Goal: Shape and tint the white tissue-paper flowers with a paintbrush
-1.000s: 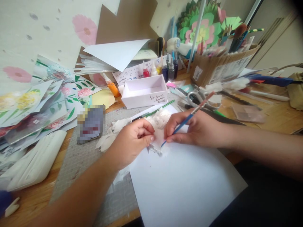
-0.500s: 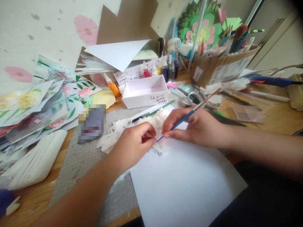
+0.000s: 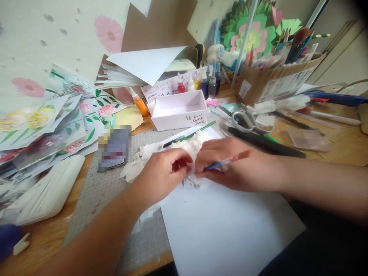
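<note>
While painted flower sheets (image 3: pixel 43 122) are heaped at the far left, off the cutting mat (image 3: pixel 100 191), the left hand (image 3: pixel 163 174) is curled. Its thumb and forefinger are pinched on the edge of a thin white paper piece (image 3: pixel 192 145), seemingly so that it is held flat on the white sheet (image 3: pixel 230 230). A blue brush (image 3: pixel 214 166) is gripped in the closed fingers of the right hand (image 3: pixel 232 168), its tip set low against that pinched edge.

Just below the open white cardboard box (image 3: pixel 179 109), the left hand (image 3: pixel 163 174) and right hand (image 3: pixel 232 168) hide most of the crumpled white tissue piece (image 3: pixel 192 142) from me. The thin blue-handled paintbrush (image 3: pixel 222 164) in the right fingers is blurred and its tip is covered. Left of the box, I can't make out the pixelated grey patch (image 3: pixel 114 147).
</note>
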`<state>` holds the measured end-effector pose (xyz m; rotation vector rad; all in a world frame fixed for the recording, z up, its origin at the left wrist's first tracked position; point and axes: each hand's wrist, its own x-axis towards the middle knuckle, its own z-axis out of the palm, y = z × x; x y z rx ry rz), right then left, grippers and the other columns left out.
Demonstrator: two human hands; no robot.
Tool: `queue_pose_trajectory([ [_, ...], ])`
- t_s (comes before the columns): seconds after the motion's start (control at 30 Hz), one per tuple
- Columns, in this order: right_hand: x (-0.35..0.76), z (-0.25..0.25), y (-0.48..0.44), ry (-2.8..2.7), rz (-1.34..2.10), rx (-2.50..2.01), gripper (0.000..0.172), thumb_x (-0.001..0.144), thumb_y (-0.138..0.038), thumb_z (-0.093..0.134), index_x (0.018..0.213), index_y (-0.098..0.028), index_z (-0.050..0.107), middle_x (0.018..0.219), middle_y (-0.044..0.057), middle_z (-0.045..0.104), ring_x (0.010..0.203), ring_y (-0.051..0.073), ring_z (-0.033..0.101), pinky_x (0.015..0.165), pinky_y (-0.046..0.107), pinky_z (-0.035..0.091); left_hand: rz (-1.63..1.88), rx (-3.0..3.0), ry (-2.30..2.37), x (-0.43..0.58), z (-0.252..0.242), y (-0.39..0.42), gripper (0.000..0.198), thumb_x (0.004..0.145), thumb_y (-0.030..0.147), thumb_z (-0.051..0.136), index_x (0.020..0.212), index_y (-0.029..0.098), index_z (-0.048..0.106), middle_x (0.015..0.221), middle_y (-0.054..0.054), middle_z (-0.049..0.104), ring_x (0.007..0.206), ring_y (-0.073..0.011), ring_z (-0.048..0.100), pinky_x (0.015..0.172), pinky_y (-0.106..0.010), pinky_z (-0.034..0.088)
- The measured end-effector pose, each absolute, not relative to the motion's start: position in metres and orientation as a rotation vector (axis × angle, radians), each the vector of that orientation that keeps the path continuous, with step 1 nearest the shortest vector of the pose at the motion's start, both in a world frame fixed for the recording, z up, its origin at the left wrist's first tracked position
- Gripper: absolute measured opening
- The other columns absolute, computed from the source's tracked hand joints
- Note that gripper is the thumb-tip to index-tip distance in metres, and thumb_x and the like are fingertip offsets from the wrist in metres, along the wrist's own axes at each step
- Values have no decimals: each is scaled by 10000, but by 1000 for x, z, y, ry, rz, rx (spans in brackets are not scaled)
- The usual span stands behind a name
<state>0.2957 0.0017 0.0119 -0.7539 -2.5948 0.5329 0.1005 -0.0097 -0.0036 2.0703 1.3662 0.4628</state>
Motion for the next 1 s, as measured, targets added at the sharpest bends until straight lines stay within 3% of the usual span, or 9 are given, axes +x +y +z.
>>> queue_pose_trajectory([
  [0.17, 299, 9, 2, -2404, 717, -724, 31, 770, -147, 611, 788, -128, 626, 753, 58, 654, 718, 168, 602, 656, 277, 448, 437, 2075, 1326, 104, -8, -10, 144, 753, 169, 546, 856, 231, 626, 783, 25, 592, 664, -112, 521, 574, -212, 393],
  [0.33, 310, 8, 9, -2039, 757, -894, 119, 729, -245, 668, 719, -148, 599, 710, 34, 662, 673, 153, 625, 618, 251, 483, 449, 2072, 1319, 104, -9, -10, 171, 743, 150, 536, 868, 230, 623, 721, 31, 553, 610, -101, 486, 531, -207, 368],
  [0.63, 310, 6, 8, -2138, 821, -914, 122, 735, -260, 653, 705, -160, 591, 722, 34, 670, 680, 158, 634, 633, 254, 499, 423, 2172, 1262, 99, -7, -6, 148, 759, 164, 519, 735, 226, 651, 784, 13, 582, 674, -112, 532, 604, -218, 402],
  [0.8, 309, 1, 6, -2183, 891, -838, 113, 751, -254, 655, 746, -151, 610, 737, 31, 679, 692, 147, 636, 636, 245, 494, 414, 2180, 1362, 89, -3, -1, 140, 769, 204, 511, 777, 220, 649, 820, 1, 605, 691, -129, 540, 614, -224, 406],
  [1.0, 310, -2, 5, -2202, 934, -775, 94, 754, -232, 653, 765, -145, 619, 764, 37, 681, 722, 153, 644, 652, 255, 501, 4, 2271, 1238, 56, 21, 6, 104, 739, 247, 582, 809, 260, 658, 874, 11, 614, 800, -162, 557, 703, -231, 408],
])
